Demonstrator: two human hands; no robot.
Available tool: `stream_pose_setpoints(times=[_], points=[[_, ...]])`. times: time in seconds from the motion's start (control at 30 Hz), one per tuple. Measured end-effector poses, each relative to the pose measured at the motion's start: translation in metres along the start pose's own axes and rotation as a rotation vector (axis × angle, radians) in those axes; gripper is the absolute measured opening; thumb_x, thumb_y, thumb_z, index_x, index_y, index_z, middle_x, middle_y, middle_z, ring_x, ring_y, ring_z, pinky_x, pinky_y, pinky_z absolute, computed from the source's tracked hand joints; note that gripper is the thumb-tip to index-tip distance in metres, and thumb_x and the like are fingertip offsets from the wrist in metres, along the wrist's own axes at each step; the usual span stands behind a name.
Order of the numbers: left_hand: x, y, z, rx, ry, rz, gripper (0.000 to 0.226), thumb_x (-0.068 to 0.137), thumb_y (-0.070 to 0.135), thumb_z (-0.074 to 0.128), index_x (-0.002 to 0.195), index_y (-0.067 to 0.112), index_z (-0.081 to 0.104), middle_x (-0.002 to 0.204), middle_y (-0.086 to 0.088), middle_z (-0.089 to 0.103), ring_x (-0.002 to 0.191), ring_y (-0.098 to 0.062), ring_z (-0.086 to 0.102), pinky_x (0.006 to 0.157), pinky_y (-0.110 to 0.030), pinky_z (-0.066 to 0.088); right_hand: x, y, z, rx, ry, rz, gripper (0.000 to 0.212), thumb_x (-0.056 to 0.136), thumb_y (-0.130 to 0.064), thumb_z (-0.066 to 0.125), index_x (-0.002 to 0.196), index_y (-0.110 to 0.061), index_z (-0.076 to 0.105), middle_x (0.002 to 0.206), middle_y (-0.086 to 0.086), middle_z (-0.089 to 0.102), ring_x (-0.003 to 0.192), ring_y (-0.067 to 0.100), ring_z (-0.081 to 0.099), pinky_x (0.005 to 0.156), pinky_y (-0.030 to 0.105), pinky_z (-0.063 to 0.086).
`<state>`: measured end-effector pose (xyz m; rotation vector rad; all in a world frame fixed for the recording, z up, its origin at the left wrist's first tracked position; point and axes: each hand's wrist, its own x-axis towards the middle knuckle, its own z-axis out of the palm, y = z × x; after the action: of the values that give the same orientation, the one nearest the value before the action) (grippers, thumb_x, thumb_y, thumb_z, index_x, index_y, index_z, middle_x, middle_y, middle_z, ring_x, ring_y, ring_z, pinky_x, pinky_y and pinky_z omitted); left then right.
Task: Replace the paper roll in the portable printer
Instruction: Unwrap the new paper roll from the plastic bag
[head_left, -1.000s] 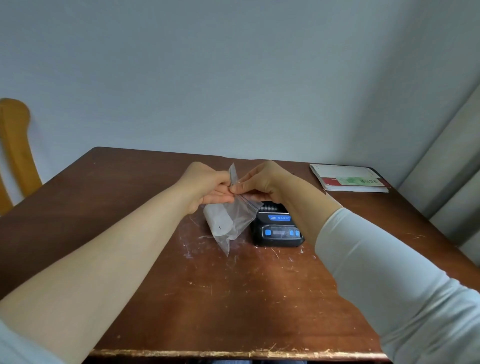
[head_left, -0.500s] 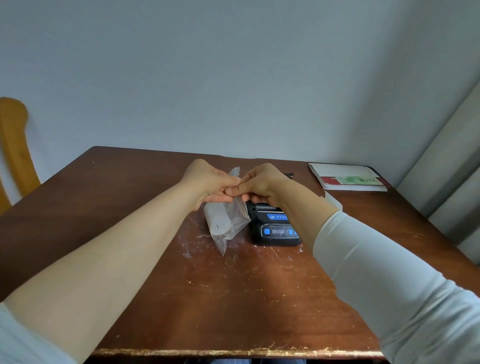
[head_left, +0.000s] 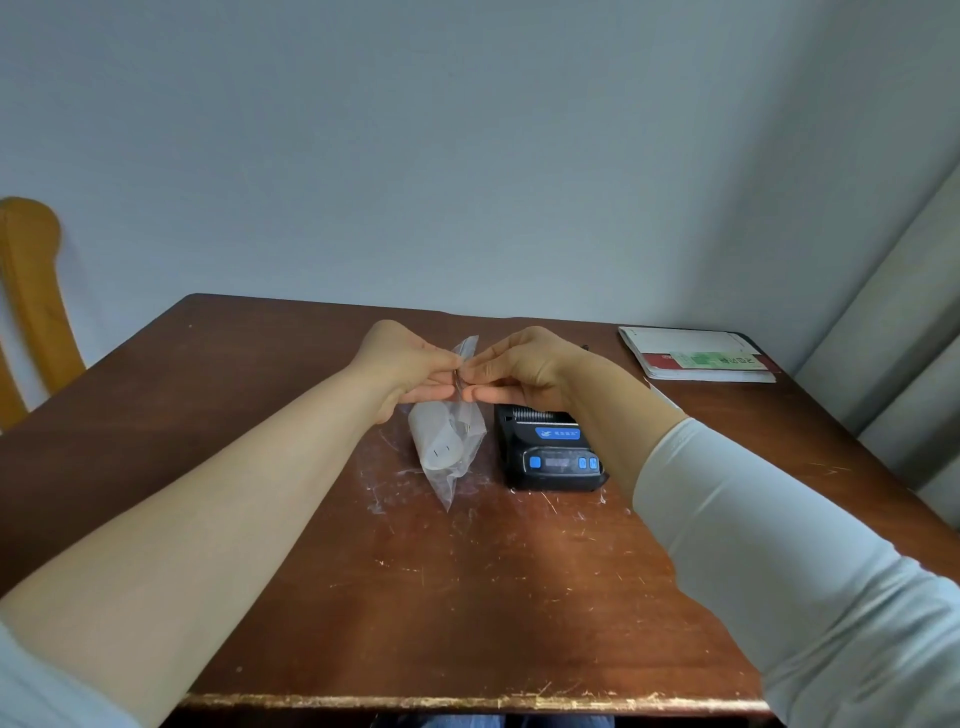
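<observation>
1. Pinching the top of the clear bag, the left hand and right hand hold it over the scratched brown counter, with the paper roll inside.
2. The printer sits just beside the bag.
3. Papers lie at the far right corner, a wooden chair stands left, and a grey wall is behind.

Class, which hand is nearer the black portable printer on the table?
Right. The right hand hovers over the far edge of the printer; the left hand is farther left, beyond the plastic bag.

A plain, pale grey-blue wall rises behind a scratched dark brown wooden surface, chipped along its near edge. A yellow-orange wooden chair back stands at left; pale curtain folds hang at right.
</observation>
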<state>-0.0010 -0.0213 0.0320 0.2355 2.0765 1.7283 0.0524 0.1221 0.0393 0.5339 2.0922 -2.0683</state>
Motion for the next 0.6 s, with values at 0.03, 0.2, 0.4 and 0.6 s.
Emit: stream_pose_setpoints(times=[0.03,0.2,0.4,0.6], points=[[0.0,0.0,-0.001,-0.014,0.008,-0.008,0.018,0.079,0.002,0.071,0.092,-0.008,0.062,0.081,-0.02,0.066,0.067,-0.021,0.068,0.055,-0.023,0.059,0.0,0.0,0.0,0.009,-0.002,0.001,0.005,0.077,0.009,0.067,0.078,0.004,0.068,0.062,0.011,0.073,0.06,0.018,0.072,0.057,0.02,0.059],[-0.003,0.003,-0.003,0.012,0.008,-0.03,0.009,0.08,0.004,0.067,0.082,-0.004,0.064,0.078,-0.02,0.067,0.062,-0.025,0.07,0.055,-0.023,0.059,0.003,0.001,0.009,-0.066,0.075,0.008,0.011,0.071,0.006,0.074,0.081,0.006,0.07,0.057,0.01,0.07,0.053,0.013,0.068,0.051,0.016,0.057],[-0.001,0.001,-0.008,0.058,-0.024,-0.056,0.03,0.075,0.015,0.078,0.093,-0.006,0.067,0.087,-0.023,0.07,0.071,-0.03,0.073,0.06,-0.026,0.06,0.004,0.002,0.013,-0.085,0.073,-0.009,0.01,0.069,0.003,0.077,0.076,0.002,0.069,0.055,0.007,0.07,0.051,0.011,0.067,0.05,0.015,0.056],[0.003,0.0,-0.004,0.128,-0.029,-0.029,0.024,0.081,0.007,0.071,0.097,-0.011,0.064,0.082,-0.02,0.068,0.069,-0.029,0.071,0.059,-0.028,0.06,0.002,0.006,0.016,-0.108,0.088,-0.046,0.01,0.068,0.003,0.078,0.072,0.001,0.068,0.051,0.005,0.068,0.047,0.01,0.066,0.05,0.016,0.056]])
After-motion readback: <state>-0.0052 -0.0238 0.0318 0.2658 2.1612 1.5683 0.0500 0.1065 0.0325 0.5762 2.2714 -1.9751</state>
